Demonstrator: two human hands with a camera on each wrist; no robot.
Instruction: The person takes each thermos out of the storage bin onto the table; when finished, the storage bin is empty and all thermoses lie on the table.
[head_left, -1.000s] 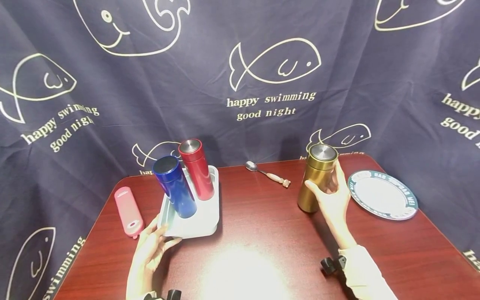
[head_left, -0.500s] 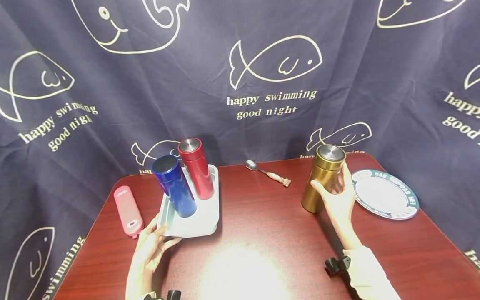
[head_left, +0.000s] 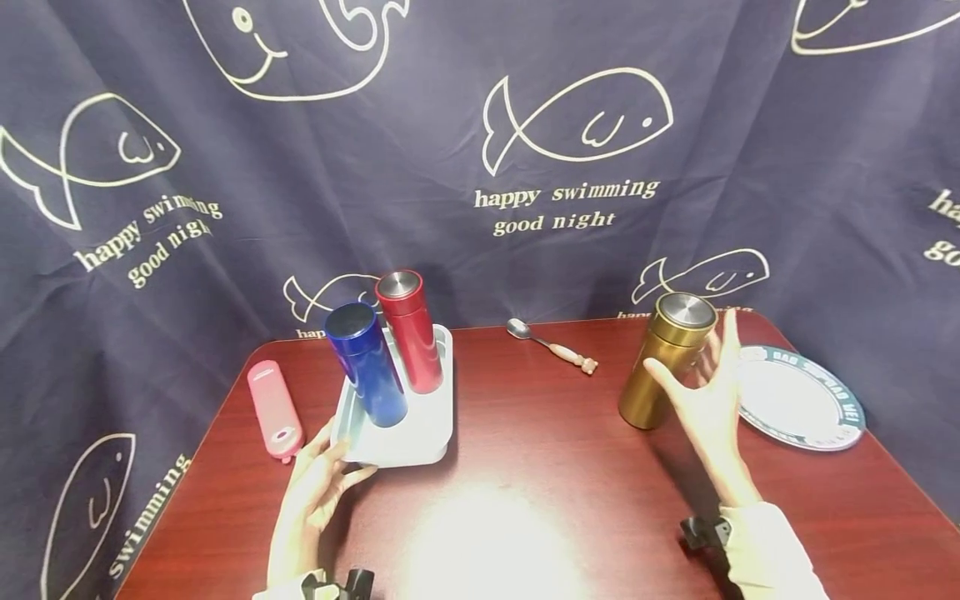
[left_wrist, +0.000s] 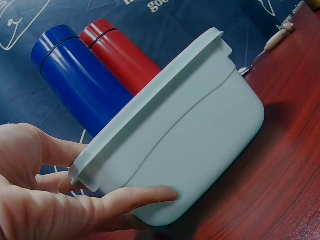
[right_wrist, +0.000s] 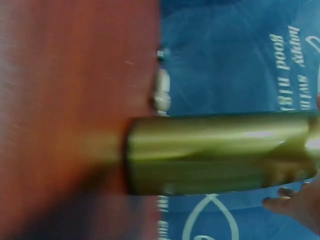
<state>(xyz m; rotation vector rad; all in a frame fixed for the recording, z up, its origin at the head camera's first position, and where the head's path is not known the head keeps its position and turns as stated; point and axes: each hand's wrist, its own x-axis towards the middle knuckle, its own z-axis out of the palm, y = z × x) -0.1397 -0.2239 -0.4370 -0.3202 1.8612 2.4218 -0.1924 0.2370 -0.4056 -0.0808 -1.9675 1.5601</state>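
A pale plastic bin (head_left: 420, 446) stands at the left of the table, holding a blue vacuum flask (head_left: 375, 375) and a red vacuum flask (head_left: 415, 350) upright. My left hand (head_left: 309, 492) grips the bin's near-left corner; in the left wrist view the thumb (left_wrist: 150, 195) presses its outer wall while the other fingers go behind the rim. On the right, a gold vacuum flask (head_left: 651, 379) with a steel-topped lid stands upright. Around its right side is my right hand (head_left: 708, 417), thumb and fingers spread apart. In the right wrist view, fingertips (right_wrist: 275, 204) show beside the gold flask with a gap.
A spoon (head_left: 562, 351) with a bear-shaped handle end lies at the back middle. Behind my right hand is a white plate (head_left: 795, 400) with a green patterned rim. A long pink case (head_left: 275, 408) lies left of the bin. Dark fish-print cloth (head_left: 420, 167) hangs behind the table.
The gold flask has shifted a little to the right with my right hand, whose fingers have since spread away from it. The head view has turned slightly left. My left hand keeps its grip.
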